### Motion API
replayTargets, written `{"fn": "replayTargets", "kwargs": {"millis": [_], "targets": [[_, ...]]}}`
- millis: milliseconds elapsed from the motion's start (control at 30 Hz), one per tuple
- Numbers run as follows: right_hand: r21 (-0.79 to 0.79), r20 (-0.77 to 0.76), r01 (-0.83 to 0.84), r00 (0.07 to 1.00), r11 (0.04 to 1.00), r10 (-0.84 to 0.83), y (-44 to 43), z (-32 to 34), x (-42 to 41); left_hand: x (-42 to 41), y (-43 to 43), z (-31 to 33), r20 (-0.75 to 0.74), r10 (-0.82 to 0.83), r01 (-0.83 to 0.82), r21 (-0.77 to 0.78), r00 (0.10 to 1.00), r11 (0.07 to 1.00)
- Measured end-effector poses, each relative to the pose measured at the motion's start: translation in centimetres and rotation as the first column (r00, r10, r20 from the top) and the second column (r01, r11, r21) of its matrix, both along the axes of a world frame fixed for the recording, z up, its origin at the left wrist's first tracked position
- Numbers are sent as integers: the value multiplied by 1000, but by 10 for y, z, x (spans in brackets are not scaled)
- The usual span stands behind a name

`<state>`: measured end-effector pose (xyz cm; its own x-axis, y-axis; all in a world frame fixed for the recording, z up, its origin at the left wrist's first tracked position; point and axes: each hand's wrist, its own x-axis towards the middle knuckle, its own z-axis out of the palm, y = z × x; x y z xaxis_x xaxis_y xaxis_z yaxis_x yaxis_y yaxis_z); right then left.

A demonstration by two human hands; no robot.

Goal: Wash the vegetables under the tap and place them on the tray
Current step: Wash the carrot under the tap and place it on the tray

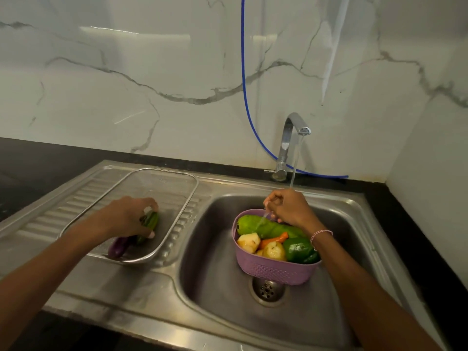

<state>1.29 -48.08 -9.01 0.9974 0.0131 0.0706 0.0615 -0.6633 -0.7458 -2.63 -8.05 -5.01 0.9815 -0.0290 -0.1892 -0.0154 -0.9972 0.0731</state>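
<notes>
One slim, dark-green cucumber [151, 221]

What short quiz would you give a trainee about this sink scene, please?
1. True or false: the tap is running.
2. Where does the purple aubergine lie? A) in the mesh tray; B) in the sink bowl; C) on the black counter.
3. Which of the two hands grips the green vegetable at the tray?
Key: 1 true; 2 A; 3 the left hand.
</notes>
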Motion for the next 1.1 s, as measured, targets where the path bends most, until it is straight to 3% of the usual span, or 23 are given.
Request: {"fn": "replayTargets", "kwargs": {"millis": [100, 200, 300, 367, 433, 533, 600, 667, 767, 833, 900, 967, 1033, 1100], "targets": [[-136, -29, -34, 999, 990, 31, -4, -2, 3, -3, -2, -3, 3, -13, 13, -25, 1000, 1000], [-382, -130, -128, 988, 915, 84, -10, -11, 2, -2, -10, -2, 7, -25, 25, -10, 1000, 1000], [-510, -225, -217, 968, 832, 115, -15, -24, -3, -3, -33, 12, 246, -55, 76, -77, 968, 994], [-563, -221, -218, 969, 797, 109, -17, -29, -5, -9, -63, 25, 496, -111, 219, -165, 861, 962], [-571, -218, -200, 972, 796, 88, -20, -32, -4, -20, -104, 37, 641, -133, 386, -274, 756, 881], [-565, -205, -170, 977, 807, 61, -21, -36, -5, -28, -167, 36, 627, -167, 483, -375, 761, 791], [-578, -205, -178, 976, 796, 70, -19, -38, -5, -18, -199, 19, 543, -179, 462, -446, 820, 766], [-563, -209, -184, 975, 806, 76, -16, -42, -4, 1, -221, -4, 434, -114, 386, -615, 894, 687], [-435, -191, -126, 981, 891, 45, -15, -44, 0, 29, -236, -39, 210, 61, 152, -851, 976, 503], [-366, -131, -65, 991, 928, 18, -18, -40, 2, 45, -239, -61, 154, 122, 73, -863, 981, 500], [-265, -34, 25, 999, 964, -36, -25, -30, 5, 55, -244, -78, 205, 36, 143, -789, 978, 598], [11, 10, 116, 993, 993, -116, -31, -19, 7, 55, -252, -89, 245, -140, 276, -714, 959, 644], [313, 31, 173, 981, 934, -192, -33, -15, 7, 52, -261, -98, 285, -245, 376, -686, 927, 623], [511, 18, 193, 972, 837, -235, -28, -19, 6, 51, -267, -108, 351, -264, 439, -700, 898, 563]]}}
